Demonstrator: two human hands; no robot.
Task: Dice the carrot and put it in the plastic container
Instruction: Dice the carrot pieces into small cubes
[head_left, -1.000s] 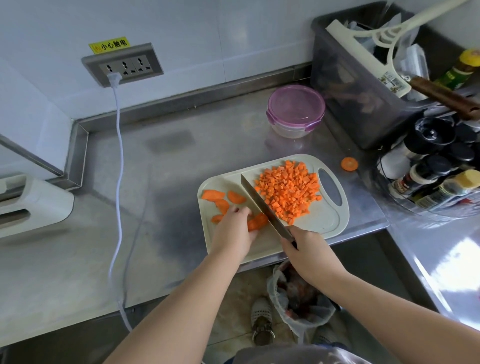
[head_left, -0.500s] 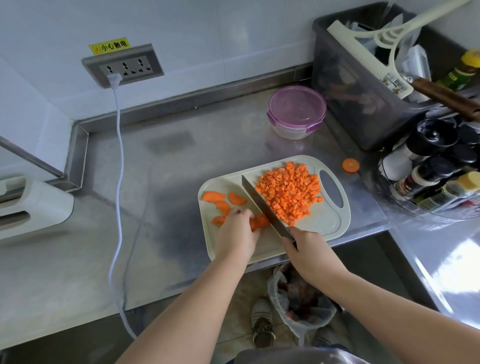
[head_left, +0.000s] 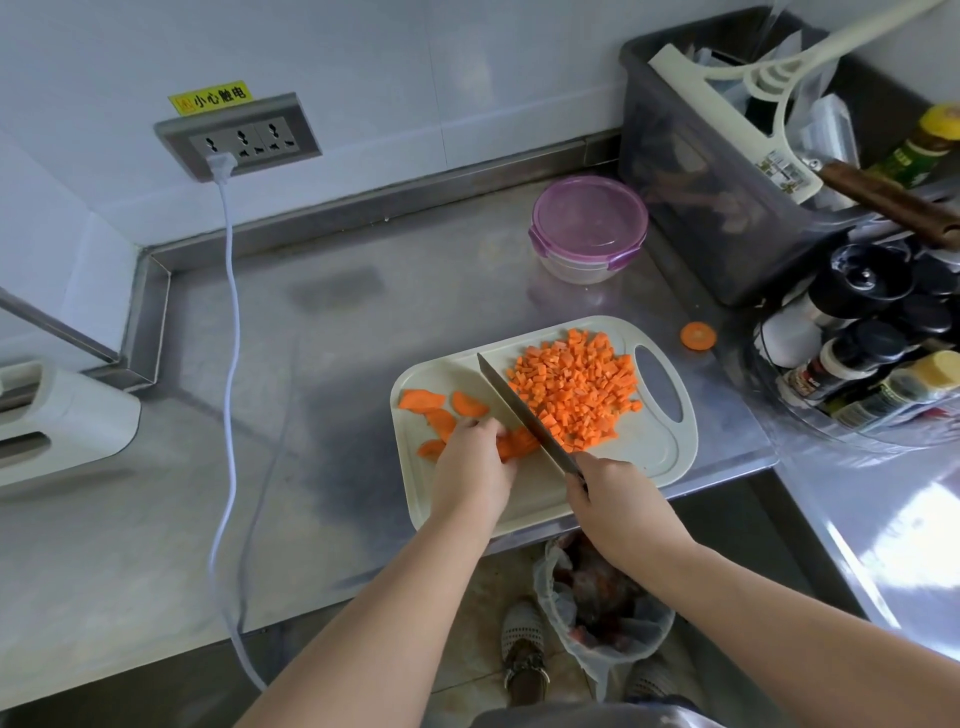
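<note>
A pale cutting board (head_left: 660, 447) lies on the steel counter with a heap of diced carrot (head_left: 576, 389) on its right half. Several carrot slices (head_left: 423, 400) lie on its left half. My left hand (head_left: 472, 467) holds down a stack of slices (head_left: 517, 442) with curled fingers. My right hand (head_left: 618, 499) grips the handle of a knife (head_left: 519, 405), whose blade lies diagonally between the stack and the dice. The plastic container (head_left: 589, 228), lid on with purple clips, stands behind the board.
One carrot round (head_left: 698, 335) lies on the counter right of the board. A dark bin (head_left: 717, 171) with a squeegee and a rack of spice bottles (head_left: 862, 338) crowd the right side. A white cable (head_left: 228, 364) hangs from the wall socket. A lined waste bin (head_left: 602, 603) stands below the counter edge.
The knife has stayed against the stack of slices, and my left hand has shifted slightly along them. The board and the dice pile have not moved.
</note>
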